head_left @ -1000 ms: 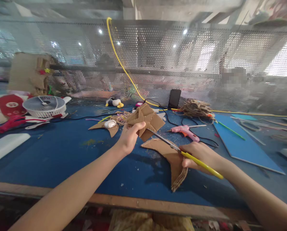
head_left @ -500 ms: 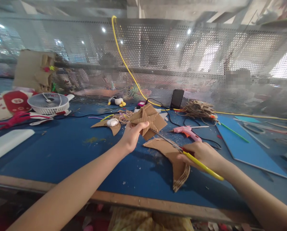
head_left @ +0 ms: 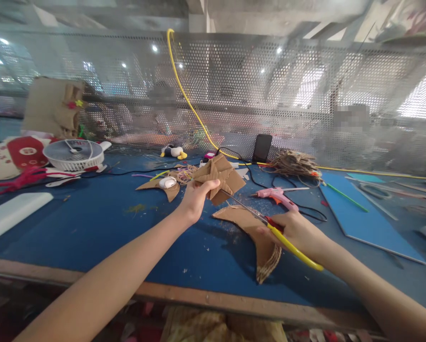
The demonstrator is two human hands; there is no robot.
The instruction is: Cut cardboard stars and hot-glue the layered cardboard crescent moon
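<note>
Pinched between the thumb and fingers of my left hand (head_left: 198, 198) is a small cardboard piece (head_left: 230, 178) with a folded star-like shape on it, held above the table. My right hand (head_left: 294, 232) grips yellow-handled scissors (head_left: 287, 244), whose blades point up and left and reach the lower edge of that piece. Whether the blades are parted there is too small to tell. Below the scissors a curved, layered cardboard crescent (head_left: 254, 227) lies on the blue table (head_left: 102, 237).
A pink glue gun (head_left: 277, 195) lies behind my right hand, with a black phone (head_left: 262, 148) upright farther back. On the right is a blue board (head_left: 373, 218). Left of centre a white round object (head_left: 167, 182) rests on cardboard; a white basket (head_left: 73, 156) stands farther left.
My right hand and the scissors have shifted slightly left, toward the cardboard piece. The left hand keeps its hold, and the piece has turned or tilted a little.
</note>
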